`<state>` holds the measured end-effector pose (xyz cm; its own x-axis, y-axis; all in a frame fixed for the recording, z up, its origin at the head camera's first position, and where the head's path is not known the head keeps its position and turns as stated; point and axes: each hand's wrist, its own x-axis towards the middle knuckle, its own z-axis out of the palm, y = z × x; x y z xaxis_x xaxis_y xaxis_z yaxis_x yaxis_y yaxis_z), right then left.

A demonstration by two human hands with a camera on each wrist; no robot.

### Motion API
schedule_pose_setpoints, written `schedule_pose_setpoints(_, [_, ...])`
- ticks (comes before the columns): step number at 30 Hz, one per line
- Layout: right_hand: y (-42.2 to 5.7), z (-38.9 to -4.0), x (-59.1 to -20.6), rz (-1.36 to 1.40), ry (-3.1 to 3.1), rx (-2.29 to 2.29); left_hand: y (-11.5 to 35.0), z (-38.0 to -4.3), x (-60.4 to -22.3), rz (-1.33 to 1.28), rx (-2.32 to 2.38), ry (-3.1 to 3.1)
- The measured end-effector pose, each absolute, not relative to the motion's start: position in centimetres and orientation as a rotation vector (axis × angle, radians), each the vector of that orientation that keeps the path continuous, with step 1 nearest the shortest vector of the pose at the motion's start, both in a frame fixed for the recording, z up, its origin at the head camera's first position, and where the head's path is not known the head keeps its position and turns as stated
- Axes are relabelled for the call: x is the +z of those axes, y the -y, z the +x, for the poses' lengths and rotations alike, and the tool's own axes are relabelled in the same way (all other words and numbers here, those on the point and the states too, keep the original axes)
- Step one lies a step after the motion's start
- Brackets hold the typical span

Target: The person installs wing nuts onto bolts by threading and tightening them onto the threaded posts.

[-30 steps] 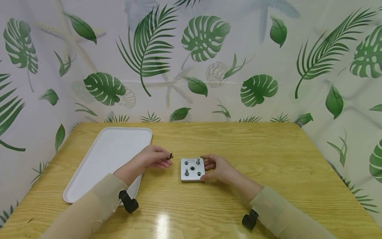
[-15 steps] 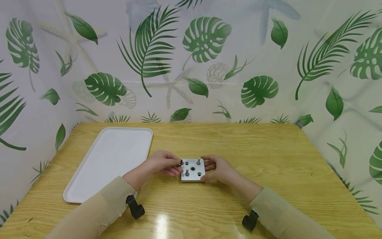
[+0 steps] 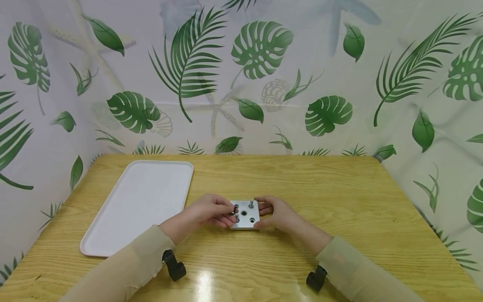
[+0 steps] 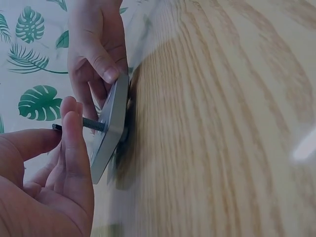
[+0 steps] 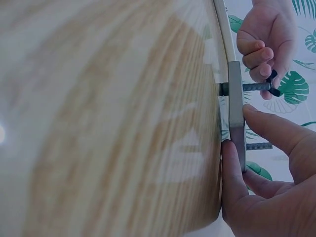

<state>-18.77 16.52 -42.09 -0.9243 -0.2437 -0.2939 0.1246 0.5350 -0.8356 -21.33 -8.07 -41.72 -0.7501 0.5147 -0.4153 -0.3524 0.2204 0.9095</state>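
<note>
Black piece (image 4: 57, 127): pinched in my left hand (image 3: 211, 210), at the free end of the left bolt (image 5: 256, 87); contact unclear.
Bolt axis: straight up from the metal plate (image 3: 246, 218).
Nearer hand: my left.
Plate: just above tabletop (image 3: 309, 180), right edge gripped by my right hand (image 3: 278, 213).

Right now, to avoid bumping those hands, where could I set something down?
Bare table lies beyond the metal plate, up to the backdrop, and right of the right hand. The tray also looks bare. Crowded: the plate's left side, by the left hand.
</note>
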Motion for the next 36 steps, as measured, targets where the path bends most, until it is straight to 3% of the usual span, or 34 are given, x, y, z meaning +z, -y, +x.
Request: schedule_pose_setpoints(36, [-16.57, -18.85, -42.44, -0.077, -2.392, -1.355, 7.30, -20.99, -41.65, 0.103, 1.618, -1.757])
